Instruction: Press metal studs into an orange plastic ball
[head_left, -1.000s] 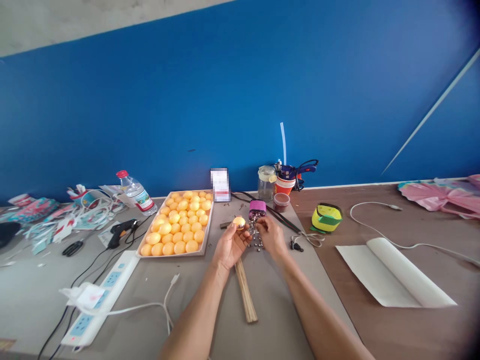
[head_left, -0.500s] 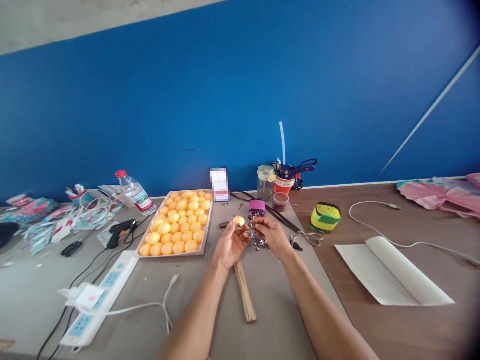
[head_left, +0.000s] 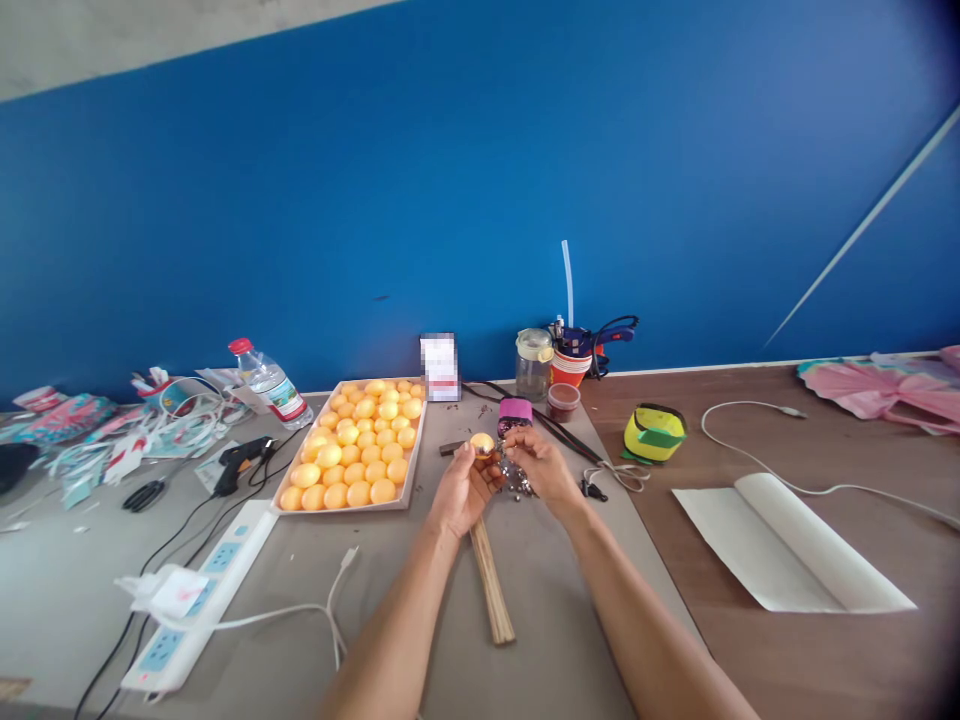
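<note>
An orange ping-pong ball [head_left: 481, 442] is held between the thumb and fingers of my left hand [head_left: 459, 488]. Its lower side shows small shiny metal bits. My right hand [head_left: 541, 462] is pinched close beside the ball; what its fingertips hold is too small to make out. Beneath and between the hands lies a scatter of small silvery metal pieces [head_left: 517, 484]. Just behind them sits a pink and black pouch [head_left: 514, 412]. A hammer with a wooden handle [head_left: 491, 585] rests on the table under my left hand, its head partly showing to the left.
Left of my hands is a tray [head_left: 411, 480] of many orange balls. Further left lie a power strip [head_left: 199, 600], a glue gun [head_left: 244, 460] and a water bottle [head_left: 274, 385]. A jar [head_left: 533, 365], yellow band [head_left: 655, 433] and rolled white sheet [head_left: 795, 550] stand behind and right.
My right fingertips have come a little closer to the ball, and the ball has turned slightly in my left hand. The view has shifted slightly.
</note>
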